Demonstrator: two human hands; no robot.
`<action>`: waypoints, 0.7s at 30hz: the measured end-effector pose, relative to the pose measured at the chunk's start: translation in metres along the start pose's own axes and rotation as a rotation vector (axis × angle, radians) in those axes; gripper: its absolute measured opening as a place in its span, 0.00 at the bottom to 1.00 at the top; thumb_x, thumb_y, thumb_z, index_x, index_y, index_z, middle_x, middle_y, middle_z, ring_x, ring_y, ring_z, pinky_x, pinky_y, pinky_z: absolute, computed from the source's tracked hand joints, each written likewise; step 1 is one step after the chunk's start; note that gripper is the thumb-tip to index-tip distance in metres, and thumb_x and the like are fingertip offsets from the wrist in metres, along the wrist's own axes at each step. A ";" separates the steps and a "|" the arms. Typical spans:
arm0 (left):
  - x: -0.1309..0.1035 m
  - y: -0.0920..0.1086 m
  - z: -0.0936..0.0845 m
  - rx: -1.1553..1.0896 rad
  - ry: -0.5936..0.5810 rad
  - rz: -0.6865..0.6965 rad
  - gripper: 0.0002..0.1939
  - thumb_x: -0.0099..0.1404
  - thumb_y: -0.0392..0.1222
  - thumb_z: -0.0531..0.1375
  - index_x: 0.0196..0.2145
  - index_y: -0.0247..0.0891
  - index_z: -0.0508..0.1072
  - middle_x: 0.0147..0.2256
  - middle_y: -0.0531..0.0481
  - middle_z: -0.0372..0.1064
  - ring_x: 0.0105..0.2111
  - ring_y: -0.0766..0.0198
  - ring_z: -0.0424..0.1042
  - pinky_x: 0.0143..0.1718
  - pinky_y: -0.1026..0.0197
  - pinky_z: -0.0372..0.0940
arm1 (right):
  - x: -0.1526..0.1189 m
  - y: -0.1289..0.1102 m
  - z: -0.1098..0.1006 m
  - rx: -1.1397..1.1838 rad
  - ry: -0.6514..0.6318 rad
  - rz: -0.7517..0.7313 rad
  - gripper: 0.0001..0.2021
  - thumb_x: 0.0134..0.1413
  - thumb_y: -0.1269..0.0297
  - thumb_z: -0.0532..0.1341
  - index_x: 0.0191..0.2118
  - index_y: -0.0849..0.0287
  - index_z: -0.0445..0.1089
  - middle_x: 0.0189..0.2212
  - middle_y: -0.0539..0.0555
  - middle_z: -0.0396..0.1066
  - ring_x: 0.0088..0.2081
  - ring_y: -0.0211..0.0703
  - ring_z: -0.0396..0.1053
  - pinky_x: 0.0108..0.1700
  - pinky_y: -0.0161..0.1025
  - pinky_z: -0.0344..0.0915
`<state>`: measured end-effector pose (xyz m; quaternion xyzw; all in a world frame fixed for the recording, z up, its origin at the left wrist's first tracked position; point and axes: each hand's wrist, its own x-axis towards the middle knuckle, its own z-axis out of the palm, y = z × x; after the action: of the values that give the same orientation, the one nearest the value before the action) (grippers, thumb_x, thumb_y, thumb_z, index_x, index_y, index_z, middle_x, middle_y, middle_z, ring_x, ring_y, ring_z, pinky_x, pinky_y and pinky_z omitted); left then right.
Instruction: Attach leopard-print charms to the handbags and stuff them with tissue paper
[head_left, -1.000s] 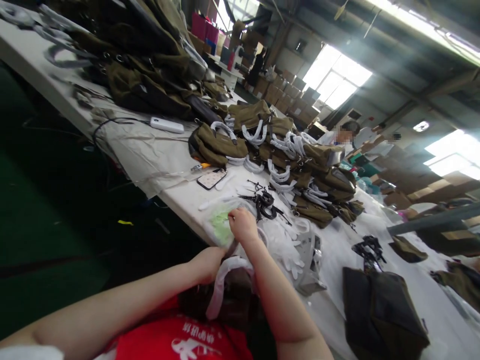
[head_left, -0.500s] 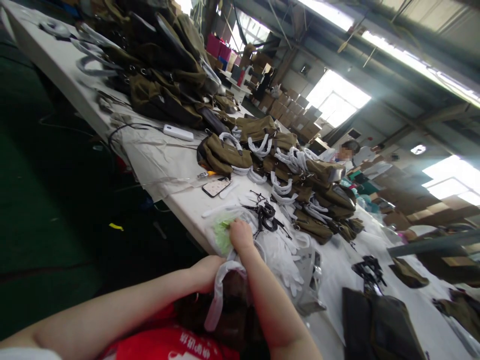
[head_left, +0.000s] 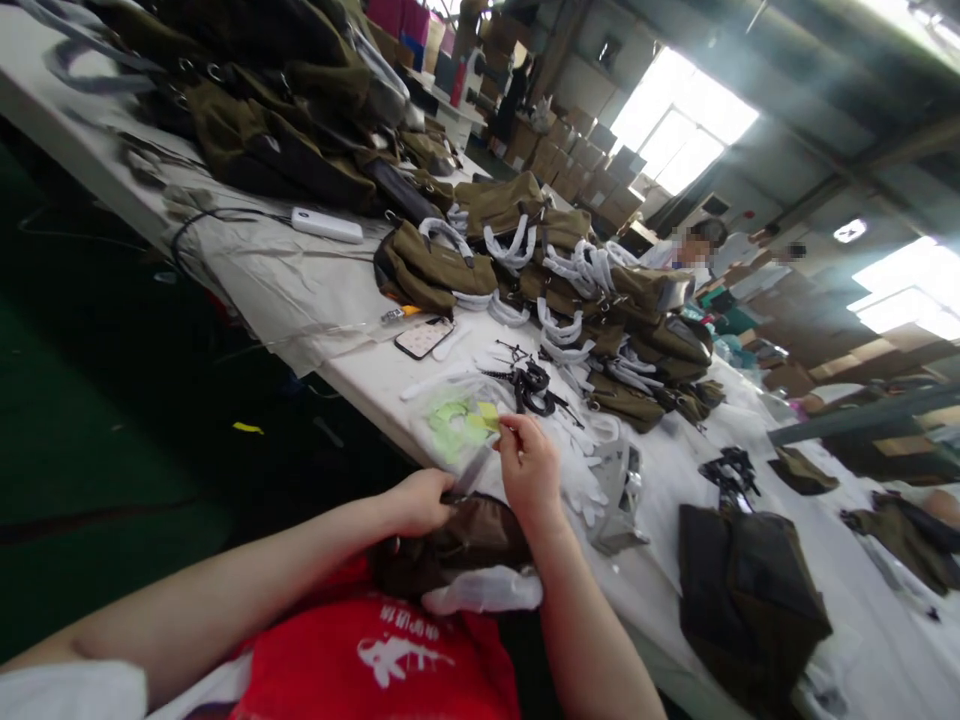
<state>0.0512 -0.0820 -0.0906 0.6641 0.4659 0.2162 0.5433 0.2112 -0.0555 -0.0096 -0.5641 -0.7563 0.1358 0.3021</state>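
Note:
Between the thumb and fingers of my right hand point(head_left: 531, 465) is a small yellow-green slip point(head_left: 488, 412). Just left of it, on the table edge, lies a clear plastic bag of pale green slips point(head_left: 450, 425). My left hand point(head_left: 424, 500) is closed on the upper edge of a dark brown bag point(head_left: 491, 535), which rests against my red apron point(head_left: 397, 650). A grey strap point(head_left: 474, 468) rises beside my left fingers. The bag's plastic-wrapped handle point(head_left: 487, 590) hangs down on the apron side. My left fingertips are partly hidden.
Olive bags with wrapped handles point(head_left: 559, 265) spread across the white table. Nearer are black cords point(head_left: 532, 385), a phone point(head_left: 424, 338), white gloves point(head_left: 581, 490) and a grey tape dispenser point(head_left: 619, 490). A dark bag point(head_left: 750, 600) stands at right. People point(head_left: 694, 250) are farther back.
My right hand has drawn right, away from the green slips, and a yellow-green slip now shows in its pinch. The wrapped handle has dropped toward my apron. The camera view has shifted.

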 end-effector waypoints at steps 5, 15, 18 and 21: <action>0.005 0.003 0.001 -0.021 -0.050 -0.026 0.18 0.55 0.52 0.59 0.36 0.36 0.79 0.33 0.51 0.78 0.37 0.53 0.74 0.38 0.61 0.67 | -0.064 0.011 -0.003 0.499 -0.259 0.282 0.11 0.63 0.61 0.52 0.42 0.58 0.70 0.23 0.50 0.74 0.25 0.39 0.73 0.33 0.35 0.71; 0.010 0.002 0.004 -0.085 -0.131 -0.048 0.20 0.55 0.48 0.60 0.42 0.35 0.78 0.40 0.50 0.79 0.41 0.51 0.76 0.42 0.58 0.68 | -0.120 0.041 0.007 0.461 -0.255 0.418 0.09 0.60 0.64 0.55 0.41 0.59 0.71 0.29 0.52 0.76 0.29 0.40 0.76 0.34 0.35 0.72; 0.010 0.006 0.005 -0.090 -0.127 -0.032 0.20 0.55 0.48 0.60 0.42 0.34 0.78 0.40 0.49 0.79 0.42 0.51 0.75 0.43 0.58 0.68 | -0.119 0.041 0.010 0.288 -0.292 0.274 0.11 0.62 0.67 0.53 0.43 0.58 0.72 0.38 0.54 0.76 0.32 0.38 0.75 0.38 0.35 0.71; 0.010 0.011 0.006 -0.108 -0.132 -0.033 0.21 0.55 0.50 0.60 0.42 0.34 0.78 0.41 0.49 0.79 0.43 0.51 0.75 0.45 0.58 0.68 | -0.115 0.038 0.015 0.144 -0.363 0.101 0.11 0.61 0.71 0.54 0.43 0.58 0.73 0.40 0.54 0.75 0.40 0.40 0.74 0.46 0.36 0.68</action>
<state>0.0649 -0.0762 -0.0848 0.6390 0.4276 0.1877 0.6112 0.2523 -0.1488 -0.0767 -0.5446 -0.7575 0.3038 0.1934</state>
